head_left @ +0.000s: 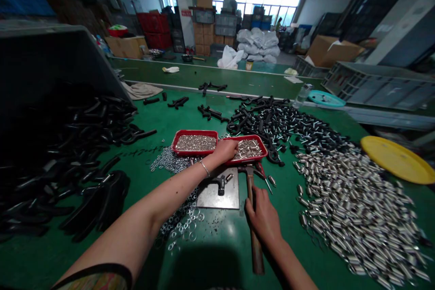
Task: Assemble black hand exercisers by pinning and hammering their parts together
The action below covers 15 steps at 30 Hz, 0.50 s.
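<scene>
My left hand point(227, 150) reaches into the right red tray point(261, 159), its fingers closed among small metal pins point(250, 148); what they pinch is too small to make out. My right hand point(267, 215) is closed around the wooden handle of a hammer point(250, 186), which lies with its head away from me. Between the hands, a flat metal plate point(233, 199) carries a black plastic part point(221, 186) and a small metal spring point(229, 177). Beside the hammer head is a red-handled tool point(261, 170), partly hidden.
Another red tray point(176, 150) holds small metal pieces. Metal rings point(170, 163) lie left of the plate. Springs point(360, 217) are heaped on the right near a yellow lid point(401, 158). Black parts spill from a tipped bin point(68, 31) at left; more black parts point(278, 122) lie behind.
</scene>
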{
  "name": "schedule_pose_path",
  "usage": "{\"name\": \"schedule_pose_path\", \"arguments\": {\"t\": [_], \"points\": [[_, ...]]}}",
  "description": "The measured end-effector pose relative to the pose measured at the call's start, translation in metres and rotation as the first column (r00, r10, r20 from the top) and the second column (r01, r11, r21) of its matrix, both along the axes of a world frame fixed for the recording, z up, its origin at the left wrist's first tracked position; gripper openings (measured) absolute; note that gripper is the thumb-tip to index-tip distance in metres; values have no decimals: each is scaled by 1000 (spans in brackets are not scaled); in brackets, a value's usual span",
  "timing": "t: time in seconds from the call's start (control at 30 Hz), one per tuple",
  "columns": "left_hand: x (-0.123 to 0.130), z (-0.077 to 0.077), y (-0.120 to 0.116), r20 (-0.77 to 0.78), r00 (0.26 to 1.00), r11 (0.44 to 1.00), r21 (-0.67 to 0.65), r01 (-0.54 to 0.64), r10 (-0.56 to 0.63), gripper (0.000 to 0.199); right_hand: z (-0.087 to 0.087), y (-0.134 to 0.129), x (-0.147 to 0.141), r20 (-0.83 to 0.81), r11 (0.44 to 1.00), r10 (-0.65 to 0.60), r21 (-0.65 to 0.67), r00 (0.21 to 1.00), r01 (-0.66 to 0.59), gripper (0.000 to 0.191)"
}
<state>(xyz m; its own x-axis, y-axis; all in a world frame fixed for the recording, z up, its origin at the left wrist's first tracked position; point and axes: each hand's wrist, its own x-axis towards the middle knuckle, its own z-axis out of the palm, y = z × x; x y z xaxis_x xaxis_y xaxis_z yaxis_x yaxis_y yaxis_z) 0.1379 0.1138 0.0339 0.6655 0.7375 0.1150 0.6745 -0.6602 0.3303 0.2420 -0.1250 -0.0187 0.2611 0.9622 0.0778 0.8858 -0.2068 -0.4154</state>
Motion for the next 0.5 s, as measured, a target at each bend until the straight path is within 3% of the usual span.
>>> {"name": "schedule_pose_path", "arguments": {"t": [0.33,0.5], "points": [[0,-10,5,345,931,990,-113,-87,121,17,1,-1,1,-31,1000,-14,0,999,14,40],[-24,-3,-15,503,858,992,-118,-51,104,16,0,0,3,-137,999,-31,34,990,36,42]]}}
